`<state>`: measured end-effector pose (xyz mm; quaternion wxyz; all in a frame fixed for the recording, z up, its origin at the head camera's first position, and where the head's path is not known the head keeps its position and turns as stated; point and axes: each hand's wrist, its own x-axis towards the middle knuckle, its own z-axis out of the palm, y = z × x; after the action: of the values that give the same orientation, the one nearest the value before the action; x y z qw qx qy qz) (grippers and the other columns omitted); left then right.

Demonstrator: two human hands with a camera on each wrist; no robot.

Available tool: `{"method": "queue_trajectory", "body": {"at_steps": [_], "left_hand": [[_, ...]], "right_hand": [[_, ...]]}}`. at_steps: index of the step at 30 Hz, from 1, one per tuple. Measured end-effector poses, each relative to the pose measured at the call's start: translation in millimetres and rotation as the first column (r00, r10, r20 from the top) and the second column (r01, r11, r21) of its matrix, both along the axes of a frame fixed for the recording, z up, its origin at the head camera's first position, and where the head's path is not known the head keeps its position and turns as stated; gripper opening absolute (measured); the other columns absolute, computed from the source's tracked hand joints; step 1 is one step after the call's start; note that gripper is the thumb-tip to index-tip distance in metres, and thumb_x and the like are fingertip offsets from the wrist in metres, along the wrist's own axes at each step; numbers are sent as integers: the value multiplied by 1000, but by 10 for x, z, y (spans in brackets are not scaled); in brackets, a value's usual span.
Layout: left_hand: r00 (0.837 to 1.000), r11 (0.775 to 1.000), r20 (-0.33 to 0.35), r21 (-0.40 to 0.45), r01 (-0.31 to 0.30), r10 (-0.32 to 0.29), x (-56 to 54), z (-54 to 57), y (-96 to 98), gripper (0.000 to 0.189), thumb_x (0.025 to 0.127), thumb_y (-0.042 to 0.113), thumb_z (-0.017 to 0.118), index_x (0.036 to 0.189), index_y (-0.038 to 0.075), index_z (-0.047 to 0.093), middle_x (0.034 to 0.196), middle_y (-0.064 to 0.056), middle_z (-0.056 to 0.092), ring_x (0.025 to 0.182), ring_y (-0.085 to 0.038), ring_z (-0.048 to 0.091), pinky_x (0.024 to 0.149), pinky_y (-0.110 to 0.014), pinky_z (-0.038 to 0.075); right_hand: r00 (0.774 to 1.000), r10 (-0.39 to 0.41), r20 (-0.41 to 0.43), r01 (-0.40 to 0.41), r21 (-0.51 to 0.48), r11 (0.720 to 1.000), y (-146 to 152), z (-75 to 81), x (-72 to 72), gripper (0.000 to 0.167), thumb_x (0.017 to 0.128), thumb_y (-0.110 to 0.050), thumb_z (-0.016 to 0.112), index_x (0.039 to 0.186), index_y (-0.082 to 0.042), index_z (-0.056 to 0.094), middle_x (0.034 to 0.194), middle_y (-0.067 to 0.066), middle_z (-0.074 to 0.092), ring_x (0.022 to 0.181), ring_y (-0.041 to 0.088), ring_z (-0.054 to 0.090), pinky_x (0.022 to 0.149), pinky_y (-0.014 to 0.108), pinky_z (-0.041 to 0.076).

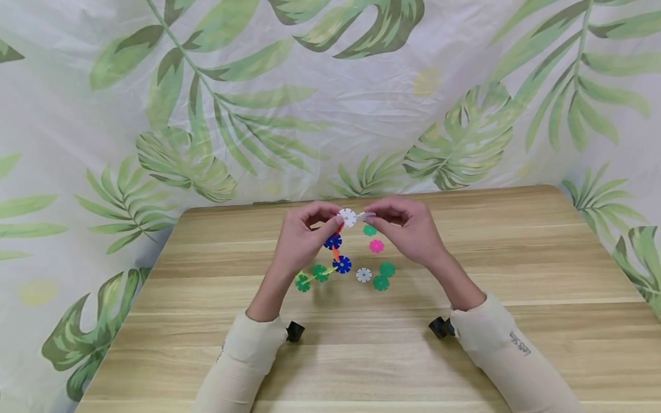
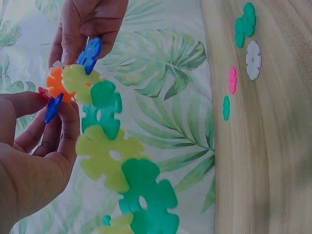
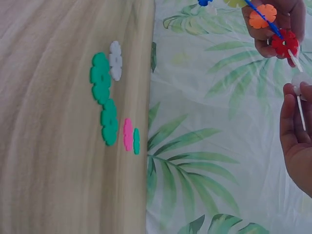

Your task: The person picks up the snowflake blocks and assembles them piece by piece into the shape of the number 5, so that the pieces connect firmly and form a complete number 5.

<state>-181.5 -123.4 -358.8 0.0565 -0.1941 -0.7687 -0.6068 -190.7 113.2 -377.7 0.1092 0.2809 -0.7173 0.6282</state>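
My left hand (image 1: 308, 234) pinches the upper end of a chain of notched plastic snowflake discs, near a white disc (image 1: 347, 217) and a red disc (image 3: 284, 44). From there the chain hangs down through blue (image 1: 342, 264), orange (image 1: 336, 254), yellow (image 2: 109, 157) and green discs (image 2: 148, 197), slotted into one another at angles. Just to the right, my right hand (image 1: 408, 228) pinches white disc pieces (image 1: 368, 215) between thumb and fingers, their edge close beside the chain's white disc. Both hands are raised above the table.
Loose discs lie on the wooden table (image 1: 516, 252) below the hands: a white one (image 1: 364, 275), a pink one (image 1: 376, 246) and several green ones (image 1: 381, 283). A leaf-patterned cloth (image 1: 361, 115) hangs behind the table's far edge. Black wrist cameras (image 1: 295, 331) sit by both cuffs.
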Motion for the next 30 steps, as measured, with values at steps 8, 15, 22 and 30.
{"method": "queue_trajectory", "body": {"at_steps": [8, 15, 22, 30], "left_hand": [[1000, 1000, -8, -15, 22, -22, 16, -17, 11, 14, 100, 3, 73, 112, -3, 76, 95, -21, 76, 78, -11, 72, 72, -24, 65], [999, 999, -18, -37, 30, -31, 25, -19, 31, 13, 100, 4, 73, 112, -2, 77, 92, -19, 76, 76, -11, 71, 70, -24, 64], [1000, 999, 6, -27, 19, -19, 45, -24, 80, 12, 100, 4, 74, 110, -1, 79, 94, -19, 78, 78, -13, 73, 75, -28, 67], [1000, 1000, -4, -27, -13, 13, 55, -43, 99, 12, 99, 5, 76, 109, 0, 80, 96, -18, 79, 80, -16, 74, 77, -30, 67]], "right_hand": [[995, 10, -95, -14, -45, 999, 22, -65, 7, 19, 90, 17, 75, 105, 5, 78, 99, 21, 76, 88, 6, 76, 84, 24, 65], [974, 34, -224, -45, -47, 998, 21, -114, -35, 23, 86, 23, 74, 100, 5, 79, 94, 22, 76, 87, 6, 75, 82, 22, 65], [947, 14, -322, -26, -33, 999, 40, -116, -60, 27, 80, 26, 77, 93, 3, 81, 89, 19, 79, 87, 3, 75, 79, 20, 64], [926, 20, -377, -32, -26, 999, 30, -124, -82, 30, 76, 29, 78, 89, 2, 83, 87, 20, 80, 91, 0, 76, 81, 19, 63]]}}
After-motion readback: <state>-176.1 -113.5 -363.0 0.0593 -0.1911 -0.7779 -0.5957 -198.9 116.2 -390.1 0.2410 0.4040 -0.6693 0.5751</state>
